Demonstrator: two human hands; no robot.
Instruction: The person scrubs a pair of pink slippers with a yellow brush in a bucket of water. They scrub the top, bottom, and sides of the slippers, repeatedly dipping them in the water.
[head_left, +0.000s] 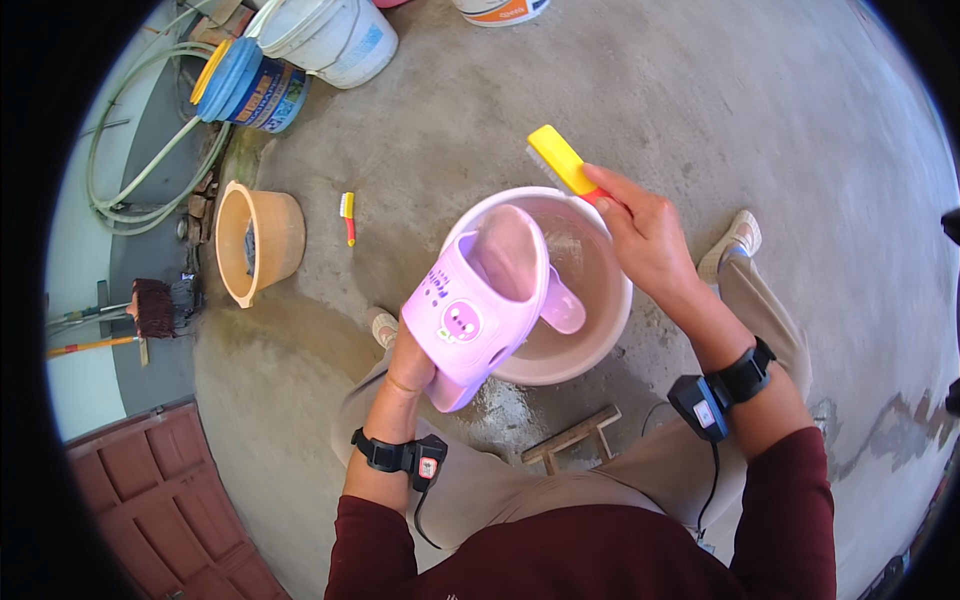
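Note:
My left hand is pushed into a pink rubber slipper from the heel side, its fingers hidden inside, so its grip cannot be seen fully. The slipper is tilted above the left part of a pale pink round basin holding cloudy water. Another pink slipper partly shows behind it, over the basin. My right hand grips a scrubbing brush by its red handle, above the basin's far right rim. The brush's yellow head points up and left, with white bristles facing down-left, apart from the slipper.
A smaller red-yellow brush lies on the concrete floor near an orange basin with dark cloth inside. Buckets, a coiled hose and a broom are at the left. A small wooden stool stands between my legs.

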